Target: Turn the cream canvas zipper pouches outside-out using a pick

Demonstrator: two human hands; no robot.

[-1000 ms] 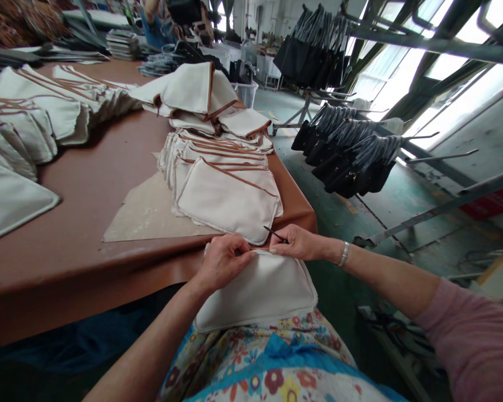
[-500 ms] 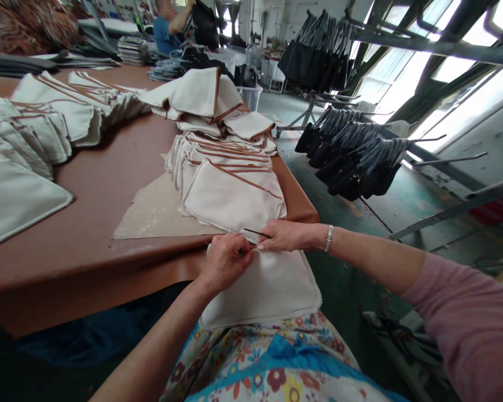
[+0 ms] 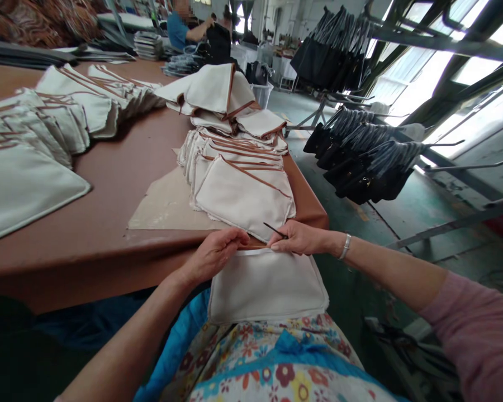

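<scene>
A cream fabric bag piece [image 3: 268, 287] with stitched edges lies over my lap, its upper edge against the table's edge. A pale strip [image 3: 255, 252] shows along that upper edge. My left hand [image 3: 218, 254] is at its upper left, fingers curled in against the edge; the thumb's contact is hidden. My right hand [image 3: 299, 237] pinches the upper edge further right. A thin dark pointed tool [image 3: 275, 230] is also in its grip, the tip sticking out to the left; its exact kind is hidden. Just beyond both hands lies a stack of similar cream pieces [image 3: 245, 195] with brown trim.
The brown-covered table [image 3: 121, 167] bears a flat beige sheet [image 3: 163, 209] and more rows of cream pieces [image 3: 29, 173] at left. Black bags [image 3: 360, 162] hang on a metal rack at right. A person in blue [image 3: 178, 30] handles a black item at the back.
My left hand has drawn away to the left from my right hand, uncovering the pale strip along the edge. The dark tool's tip has tilted up a little. The view has shifted slightly left.
</scene>
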